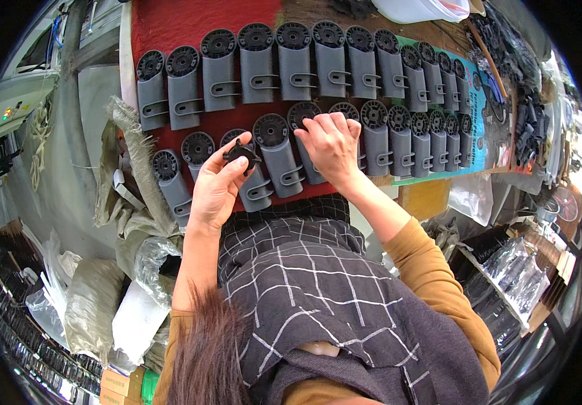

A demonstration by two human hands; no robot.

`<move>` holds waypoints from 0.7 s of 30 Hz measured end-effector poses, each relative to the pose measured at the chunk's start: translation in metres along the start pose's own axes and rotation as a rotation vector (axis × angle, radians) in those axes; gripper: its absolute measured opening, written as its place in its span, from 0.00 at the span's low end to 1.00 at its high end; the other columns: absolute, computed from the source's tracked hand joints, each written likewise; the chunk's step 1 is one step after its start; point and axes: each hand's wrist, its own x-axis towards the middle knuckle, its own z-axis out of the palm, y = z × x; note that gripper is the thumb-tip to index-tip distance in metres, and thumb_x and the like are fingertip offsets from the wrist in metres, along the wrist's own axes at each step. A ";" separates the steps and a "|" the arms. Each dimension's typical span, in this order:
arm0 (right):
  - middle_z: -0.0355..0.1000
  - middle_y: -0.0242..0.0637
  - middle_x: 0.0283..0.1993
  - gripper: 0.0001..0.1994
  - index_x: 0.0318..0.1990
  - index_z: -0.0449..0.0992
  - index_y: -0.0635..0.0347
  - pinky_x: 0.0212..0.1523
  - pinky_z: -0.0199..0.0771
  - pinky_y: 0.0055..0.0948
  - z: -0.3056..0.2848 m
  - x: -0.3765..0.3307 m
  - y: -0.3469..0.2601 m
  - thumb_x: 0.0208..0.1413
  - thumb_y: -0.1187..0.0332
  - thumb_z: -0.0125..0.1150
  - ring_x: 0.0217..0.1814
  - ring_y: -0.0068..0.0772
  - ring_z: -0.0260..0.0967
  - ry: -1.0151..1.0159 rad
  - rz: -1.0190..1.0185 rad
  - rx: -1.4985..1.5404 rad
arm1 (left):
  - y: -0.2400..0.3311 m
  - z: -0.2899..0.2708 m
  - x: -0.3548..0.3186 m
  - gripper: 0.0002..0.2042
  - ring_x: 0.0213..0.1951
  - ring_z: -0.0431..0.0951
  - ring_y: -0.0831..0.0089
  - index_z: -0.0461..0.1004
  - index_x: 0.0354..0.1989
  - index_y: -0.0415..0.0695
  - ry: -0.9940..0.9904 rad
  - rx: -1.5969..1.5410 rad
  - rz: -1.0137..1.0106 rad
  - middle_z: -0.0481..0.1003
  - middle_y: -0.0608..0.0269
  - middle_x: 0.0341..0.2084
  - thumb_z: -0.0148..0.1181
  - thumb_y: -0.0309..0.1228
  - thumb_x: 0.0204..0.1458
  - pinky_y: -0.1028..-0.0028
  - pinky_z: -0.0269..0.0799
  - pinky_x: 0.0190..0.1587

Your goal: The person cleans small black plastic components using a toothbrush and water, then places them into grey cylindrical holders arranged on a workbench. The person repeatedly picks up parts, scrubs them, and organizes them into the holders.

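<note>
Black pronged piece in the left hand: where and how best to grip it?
Likely best: pinch the black piece by its right-hand edge, coming from the right. The left hand covers part of its left side; short prongs stick out around its rim.

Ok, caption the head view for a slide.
Left hand holds a black pronged part; right hand is over the nearer row of grey housings.

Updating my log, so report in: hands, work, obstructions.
Left hand pinching black lobed piece. Right hand over near row of grey housings, fingers bent, grip unclear. That hand partly hides two of them.
</note>
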 end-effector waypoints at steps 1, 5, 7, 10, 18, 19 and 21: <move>0.71 0.25 0.40 0.13 0.35 0.77 0.50 0.49 0.52 0.35 -0.001 -0.003 0.002 0.47 0.55 0.66 0.48 0.29 0.63 0.006 -0.033 -0.012 | 0.000 0.000 0.001 0.18 0.45 0.77 0.79 0.72 0.56 0.41 -0.007 0.004 -0.002 0.74 0.64 0.54 0.57 0.19 0.55 0.74 0.75 0.51; 0.72 0.23 0.52 0.16 0.44 0.78 0.51 0.54 0.51 0.35 -0.005 -0.010 0.005 0.51 0.54 0.63 0.57 0.28 0.61 -0.078 -0.071 -0.112 | 0.002 0.004 0.005 0.18 0.45 0.77 0.79 0.72 0.55 0.42 -0.022 0.011 -0.013 0.74 0.65 0.53 0.57 0.19 0.55 0.74 0.75 0.51; 0.73 0.23 0.49 0.16 0.46 0.78 0.52 0.54 0.52 0.36 -0.008 -0.008 0.002 0.52 0.56 0.63 0.56 0.29 0.62 -0.107 -0.061 -0.102 | 0.003 0.011 0.006 0.19 0.46 0.77 0.79 0.72 0.56 0.42 -0.030 0.022 -0.020 0.74 0.66 0.53 0.57 0.19 0.55 0.75 0.74 0.51; 0.75 0.24 0.47 0.15 0.45 0.79 0.52 0.53 0.53 0.37 -0.022 0.001 -0.005 0.51 0.58 0.64 0.54 0.31 0.64 -0.094 0.094 0.157 | 0.002 0.023 0.008 0.19 0.47 0.76 0.78 0.71 0.57 0.41 -0.038 0.080 -0.016 0.74 0.63 0.52 0.57 0.20 0.55 0.74 0.74 0.54; 0.72 0.31 0.36 0.09 0.39 0.79 0.62 0.47 0.65 0.26 -0.057 0.008 -0.015 0.55 0.67 0.64 0.43 0.24 0.66 -0.307 0.475 1.122 | -0.003 0.044 0.013 0.19 0.50 0.74 0.76 0.70 0.58 0.40 -0.120 0.190 -0.085 0.73 0.64 0.53 0.59 0.25 0.56 0.72 0.71 0.56; 0.72 0.29 0.36 0.08 0.39 0.78 0.64 0.44 0.66 0.21 -0.058 0.005 -0.009 0.56 0.68 0.64 0.41 0.18 0.66 -0.258 0.469 1.143 | -0.004 0.044 0.014 0.19 0.49 0.74 0.77 0.70 0.58 0.40 -0.120 0.176 -0.083 0.74 0.64 0.52 0.59 0.24 0.56 0.72 0.71 0.54; 0.73 0.27 0.36 0.08 0.40 0.78 0.65 0.41 0.67 0.19 -0.053 -0.003 0.003 0.57 0.70 0.63 0.39 0.16 0.67 -0.278 0.734 1.239 | -0.005 0.045 0.015 0.18 0.44 0.75 0.80 0.71 0.57 0.41 -0.083 0.181 -0.078 0.74 0.66 0.49 0.59 0.23 0.56 0.75 0.73 0.52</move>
